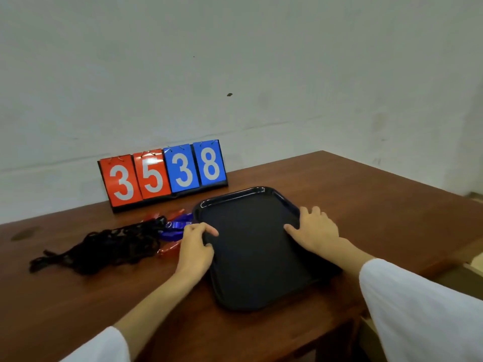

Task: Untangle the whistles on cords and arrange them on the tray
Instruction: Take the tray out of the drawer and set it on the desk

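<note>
A black tray (251, 257) lies on the brown table, with nothing in it. My left hand (196, 246) grips its left rim, thumb over the edge. On the right rim rests my right hand (316, 231), fingers spread and curled over the edge. Left of the tray lies a tangled heap of black cords (109, 246). Blue whistles (175, 229) and red whistles (168, 249) stick out of the heap's right end, just beside my left hand. Parts of the whistles are hidden under the cords.
A flip scoreboard (163, 175) reading 35 in red and 38 in blue stands at the back against the white wall. The table's right edge (444, 259) drops off close to the tray, and the near edge runs below my forearms.
</note>
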A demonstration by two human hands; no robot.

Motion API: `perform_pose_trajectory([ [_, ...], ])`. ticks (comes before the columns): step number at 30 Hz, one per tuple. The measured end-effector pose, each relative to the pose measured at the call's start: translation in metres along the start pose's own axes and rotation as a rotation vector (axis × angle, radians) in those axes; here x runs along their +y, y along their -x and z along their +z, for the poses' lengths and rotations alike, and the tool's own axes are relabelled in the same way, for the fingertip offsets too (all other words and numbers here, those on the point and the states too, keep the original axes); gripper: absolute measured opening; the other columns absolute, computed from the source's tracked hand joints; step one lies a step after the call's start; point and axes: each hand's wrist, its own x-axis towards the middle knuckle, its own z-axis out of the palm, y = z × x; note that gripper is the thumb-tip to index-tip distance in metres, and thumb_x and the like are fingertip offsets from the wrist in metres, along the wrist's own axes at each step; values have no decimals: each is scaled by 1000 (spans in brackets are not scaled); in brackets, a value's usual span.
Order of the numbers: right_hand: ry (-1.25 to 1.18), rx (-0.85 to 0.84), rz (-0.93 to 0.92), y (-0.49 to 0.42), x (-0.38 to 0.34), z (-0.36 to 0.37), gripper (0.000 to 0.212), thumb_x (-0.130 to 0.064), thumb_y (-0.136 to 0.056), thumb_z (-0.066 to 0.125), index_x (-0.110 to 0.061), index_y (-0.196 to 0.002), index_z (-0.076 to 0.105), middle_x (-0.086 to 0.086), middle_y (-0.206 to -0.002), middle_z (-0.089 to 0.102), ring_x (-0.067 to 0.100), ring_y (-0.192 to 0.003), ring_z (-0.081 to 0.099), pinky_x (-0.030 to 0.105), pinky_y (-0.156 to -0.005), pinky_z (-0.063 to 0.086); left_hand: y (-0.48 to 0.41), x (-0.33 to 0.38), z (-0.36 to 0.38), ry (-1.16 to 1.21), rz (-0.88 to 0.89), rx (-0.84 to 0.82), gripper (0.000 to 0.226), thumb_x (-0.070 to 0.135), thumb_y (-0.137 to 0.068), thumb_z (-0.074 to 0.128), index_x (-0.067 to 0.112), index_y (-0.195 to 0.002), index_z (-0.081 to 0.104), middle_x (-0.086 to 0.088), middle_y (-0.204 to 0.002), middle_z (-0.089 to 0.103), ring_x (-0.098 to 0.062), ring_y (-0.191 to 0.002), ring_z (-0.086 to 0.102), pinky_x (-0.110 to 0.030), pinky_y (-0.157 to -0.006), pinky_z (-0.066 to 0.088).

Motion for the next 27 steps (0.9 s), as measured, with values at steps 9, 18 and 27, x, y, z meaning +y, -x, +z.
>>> perform_pose_trajectory([
  [9,376,15,21,3,-37,7,61,-44,-96,30,-10,-145,17,17,-149,17,39,-133,25,46,-105,30,-2,-10,-7,-25,68,12,22,-1,-88,53,21,-91,56,2,-119,45,-11,-111,48,-16,-86,36],
  [18,-4,-96,-317,6,-131,28,56,-50,-96,30,-27,-147,21,2,-156,13,23,-144,5,44,-115,8,6,-7,-10,-18,137,118,22,10,-91,52,13,-112,57,-3,-123,49,-15,-113,49,-24,-94,44],
  [27,22,-205,-368,6,-135,44,56,-54,-96,23,-34,-147,14,-6,-157,7,18,-144,0,44,-116,0,-5,-10,-43,-199,129,201,18,13,-89,53,20,-106,58,2,-110,55,-14,-106,47,-26,-90,39],
])
